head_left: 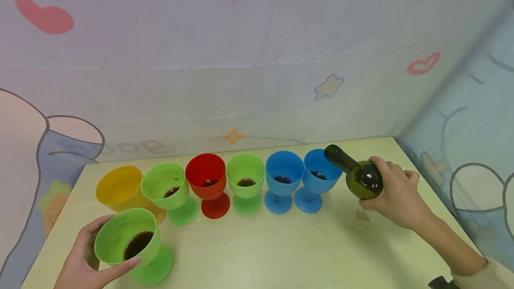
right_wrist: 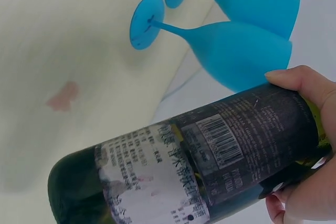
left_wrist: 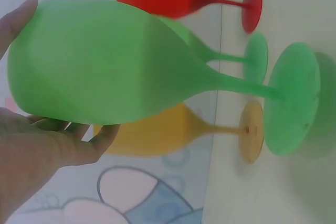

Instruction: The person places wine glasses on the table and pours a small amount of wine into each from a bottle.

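At the near left, my left hand point(head_left: 83, 257) grips the bowl of a light green goblet point(head_left: 150, 253) with dark liquid in it. Its thumb and fingers lie on opposite sides of the bowl point(left_wrist: 89, 59); whether the foot point(left_wrist: 292, 98) touches the table I cannot tell. My right hand point(head_left: 395, 193) holds a dark green wine bottle point(head_left: 363, 178) round its body, off the table and tilted. The bottle's neck points up and left, in front of the rightmost blue goblet point(head_left: 317, 182). No liquid stream shows at the mouth. Labels point(right_wrist: 226, 150) cover the bottle's side.
Along the table's back stand a yellow goblet point(head_left: 120, 188), a green goblet point(head_left: 164, 182), a red goblet point(head_left: 205, 175), another green goblet point(head_left: 246, 168) and another blue goblet point(head_left: 284, 168). Dark liquid shows in all but the yellow one. Behind hangs a printed cloth point(head_left: 201, 57).
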Available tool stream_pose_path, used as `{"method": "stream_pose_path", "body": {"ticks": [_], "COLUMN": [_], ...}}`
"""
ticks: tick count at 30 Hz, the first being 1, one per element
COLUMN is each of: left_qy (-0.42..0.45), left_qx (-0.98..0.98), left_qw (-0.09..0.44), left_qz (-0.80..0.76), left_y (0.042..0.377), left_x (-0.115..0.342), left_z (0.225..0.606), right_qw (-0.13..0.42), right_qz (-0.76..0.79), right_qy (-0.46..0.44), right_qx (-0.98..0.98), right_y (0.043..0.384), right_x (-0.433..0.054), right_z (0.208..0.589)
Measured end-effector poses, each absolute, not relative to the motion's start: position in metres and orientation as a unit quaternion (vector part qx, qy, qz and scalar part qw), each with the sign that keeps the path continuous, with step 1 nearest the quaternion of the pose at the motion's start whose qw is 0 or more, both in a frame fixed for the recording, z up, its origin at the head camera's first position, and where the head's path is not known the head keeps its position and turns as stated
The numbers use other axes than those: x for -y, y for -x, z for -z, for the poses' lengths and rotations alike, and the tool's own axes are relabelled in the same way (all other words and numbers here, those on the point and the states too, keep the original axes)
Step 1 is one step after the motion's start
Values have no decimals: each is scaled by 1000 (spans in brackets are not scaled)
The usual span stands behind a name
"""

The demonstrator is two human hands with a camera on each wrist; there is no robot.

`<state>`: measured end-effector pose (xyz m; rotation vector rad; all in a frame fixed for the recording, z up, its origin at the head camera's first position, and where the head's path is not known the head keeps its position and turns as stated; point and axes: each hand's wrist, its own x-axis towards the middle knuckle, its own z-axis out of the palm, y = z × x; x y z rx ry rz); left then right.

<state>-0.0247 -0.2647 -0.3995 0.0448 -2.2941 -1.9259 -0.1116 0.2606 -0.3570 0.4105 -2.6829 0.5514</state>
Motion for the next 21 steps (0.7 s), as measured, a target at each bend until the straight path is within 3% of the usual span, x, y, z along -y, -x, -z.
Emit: {"method": "stream_pose_path", "body": {"ticks": [12,21], "left_qy": [-60,-66], "left_qx": [726,697], "left_qw": [84,186], "left_qz": [680,689], "left_y": [31,63], "left_x": [337,402], "left_z": [414,450], "right_qw": [160,151], "right_qz": [-231,-245], "right_qy": [-127,-111], "right_qx": [951,951], "right_y": [124,128], "right_x": [-271,-272], "right_z": [363,363]}}
